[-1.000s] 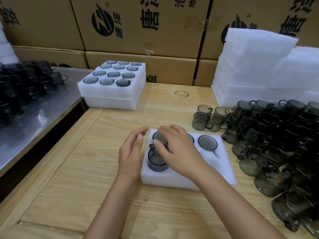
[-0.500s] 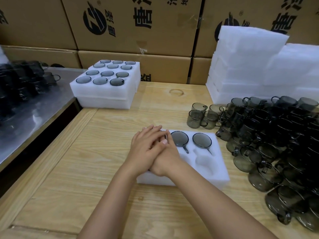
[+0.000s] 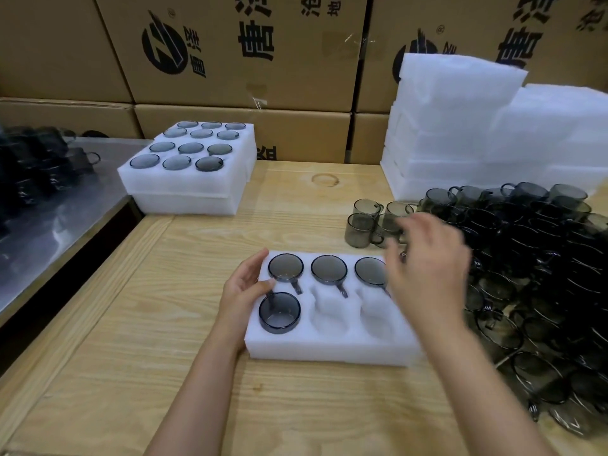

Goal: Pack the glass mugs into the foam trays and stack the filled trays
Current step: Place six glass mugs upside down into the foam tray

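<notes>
A white foam tray (image 3: 332, 348) lies on the wooden table in front of me. Three smoky glass mugs fill its back row, and a fourth mug (image 3: 279, 312) sits in the front left pocket. The other two front pockets hold nothing. My left hand (image 3: 245, 287) rests against the tray's left edge, fingers relaxed. My right hand (image 3: 427, 268), blurred and holding nothing, hovers above the tray's right end, near the loose mugs (image 3: 533, 274) massed on the right.
A stack of filled foam trays (image 3: 190, 189) stands at the back left. Piles of white foam trays (image 3: 493, 136) rise at the back right. Cardboard boxes (image 3: 230, 54) wall the rear. A metal table (image 3: 49, 209) with dark mugs adjoins the left side.
Both hands were pressed together over the front left mug; now they have parted. The left rests at the tray's edge, the right has swung right toward the loose mugs.
</notes>
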### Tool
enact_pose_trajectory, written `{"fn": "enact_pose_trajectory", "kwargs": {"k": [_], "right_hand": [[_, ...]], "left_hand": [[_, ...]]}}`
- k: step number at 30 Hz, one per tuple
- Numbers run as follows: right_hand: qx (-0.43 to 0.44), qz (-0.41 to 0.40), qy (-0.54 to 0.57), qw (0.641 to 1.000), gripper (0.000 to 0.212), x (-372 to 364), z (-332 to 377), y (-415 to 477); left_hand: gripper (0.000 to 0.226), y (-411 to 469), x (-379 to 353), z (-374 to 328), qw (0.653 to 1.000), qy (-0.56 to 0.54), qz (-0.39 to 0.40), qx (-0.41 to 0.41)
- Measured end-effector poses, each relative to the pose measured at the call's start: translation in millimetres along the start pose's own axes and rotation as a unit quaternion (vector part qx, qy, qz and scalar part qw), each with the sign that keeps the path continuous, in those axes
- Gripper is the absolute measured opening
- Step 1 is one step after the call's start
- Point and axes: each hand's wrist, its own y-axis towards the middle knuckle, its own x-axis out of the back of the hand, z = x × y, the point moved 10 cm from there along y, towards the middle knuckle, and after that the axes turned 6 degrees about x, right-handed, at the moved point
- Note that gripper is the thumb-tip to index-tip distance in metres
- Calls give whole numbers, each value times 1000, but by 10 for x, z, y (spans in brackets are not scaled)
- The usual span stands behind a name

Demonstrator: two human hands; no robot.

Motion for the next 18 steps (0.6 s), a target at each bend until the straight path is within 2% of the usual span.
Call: {"fn": "enact_pose_trajectory", "kwargs": {"k": [2,4,8,14,16,18], "right_hand": [[-88,80,-102,988,35,-56,-603,101],[-133,174,-179,959,40,-181,-981,86],[-104,255,-235,932,33,-396,-1190,19],[-100,230,-154,956,25,-390,-1155,-3],[-57,201,-116,971,21,-292,-969,25],[2,179,-41,983,16,-172,-641,33]], "left_hand": [[50,-4,-9,-12,1000,-7,-2,2],[48,-4,-2,-17,1000,-10,-10,2],[42,5,-4,-6,1000,-21,-14,8],[39,-26,-25,-28,998,-67,1,14],[37,-54,40,-76,997,-76,-16,4],[36,-114,127,-249,997,-56,-34,-48]]}}
